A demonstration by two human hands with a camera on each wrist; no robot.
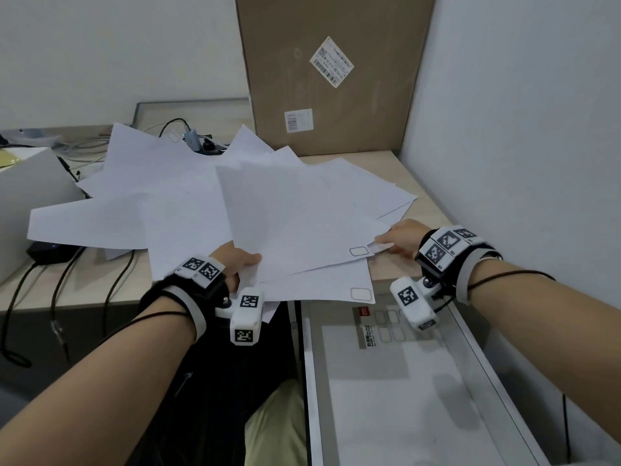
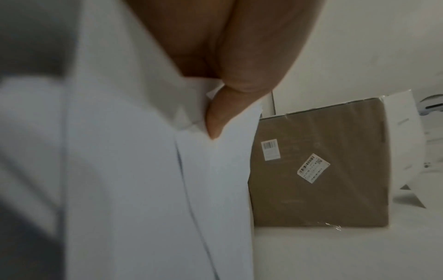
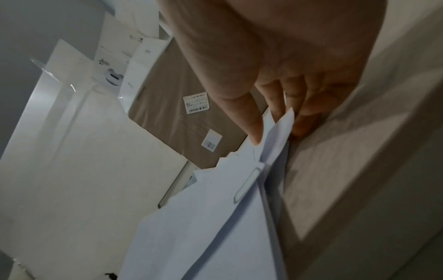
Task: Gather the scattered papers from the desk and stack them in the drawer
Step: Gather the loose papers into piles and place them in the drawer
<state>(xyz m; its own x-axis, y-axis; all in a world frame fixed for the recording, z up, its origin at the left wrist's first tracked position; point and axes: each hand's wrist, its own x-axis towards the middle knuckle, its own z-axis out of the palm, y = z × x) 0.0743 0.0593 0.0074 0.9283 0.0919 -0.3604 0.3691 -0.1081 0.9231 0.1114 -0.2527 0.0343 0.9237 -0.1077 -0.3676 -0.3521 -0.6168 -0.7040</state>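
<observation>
At the counter's [image 1: 426, 196] near edge, fanned papers [image 1: 292, 227] are pinched by the left hand [image 1: 235, 264] and by the right hand [image 1: 400, 238], beside the open drawer [image 1: 386, 398].

My left hand [image 1: 240, 264]: bare forearm; black wrist strap edged white, white blocks printed with black square codes, silver screw, thin black cable. My right hand [image 1: 401, 238]: same strap, coded blocks, screw, cable. At 6 o'clock: black top, pale trousers.
</observation>
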